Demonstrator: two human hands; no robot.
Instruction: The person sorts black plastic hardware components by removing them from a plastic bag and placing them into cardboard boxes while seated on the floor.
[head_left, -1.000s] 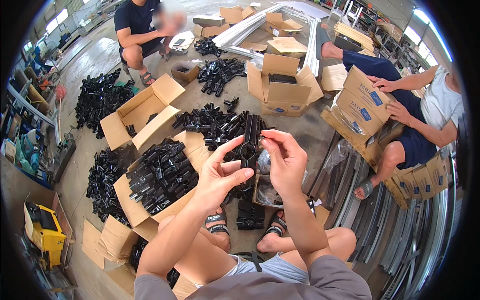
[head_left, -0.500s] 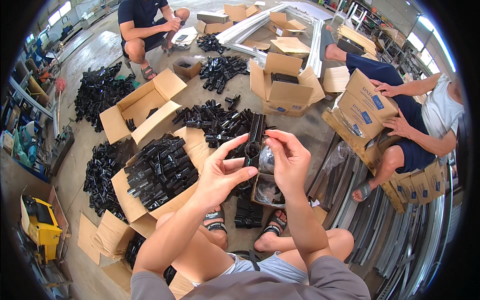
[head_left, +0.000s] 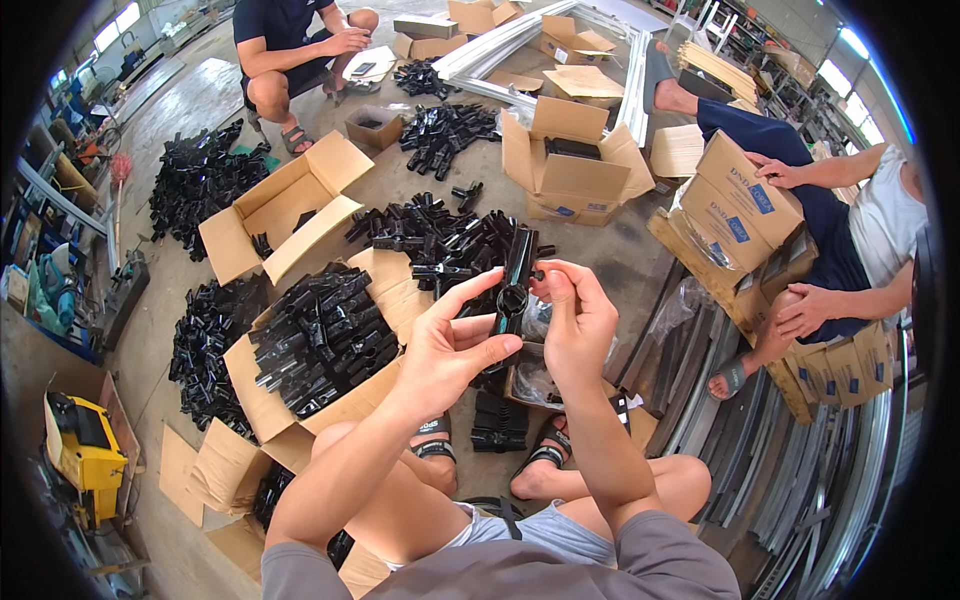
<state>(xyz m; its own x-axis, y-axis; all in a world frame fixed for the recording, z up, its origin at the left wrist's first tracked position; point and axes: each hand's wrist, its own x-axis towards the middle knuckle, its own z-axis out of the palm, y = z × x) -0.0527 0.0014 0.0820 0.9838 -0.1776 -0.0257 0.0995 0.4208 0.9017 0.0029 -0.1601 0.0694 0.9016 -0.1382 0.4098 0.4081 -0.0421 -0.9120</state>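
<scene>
Above the piles, my left hand (head_left: 437, 352) grips a black tubular pipe fitting (head_left: 520, 262), its thumb and fingers closed round the lower part. The fitting stands nearly upright, and a round ring-like opening faces me. My right hand (head_left: 580, 325) is closed in a pinch at the fitting's right side. By those fingertips shows a small dark piece (head_left: 538, 275), too small to name for certain. Behind the fitting spreads a heap of similar black fittings (head_left: 450, 245). Under my hands, a small carton (head_left: 535, 385) holds clear plastic bags.
An open carton (head_left: 245, 385) full of black fittings lies left of my knees. Emptier cartons (head_left: 225, 240) stand farther off. One person squats at the far left; another sits at right beside a closed carton (head_left: 735, 205) on a wooden pallet (head_left: 690, 265). Long metal profiles (head_left: 740, 450) lie at right.
The fitting has tilted slightly to the right and the small dark piece shows more plainly beside it. The seated person's lower hand has dropped from the carton to the knee.
</scene>
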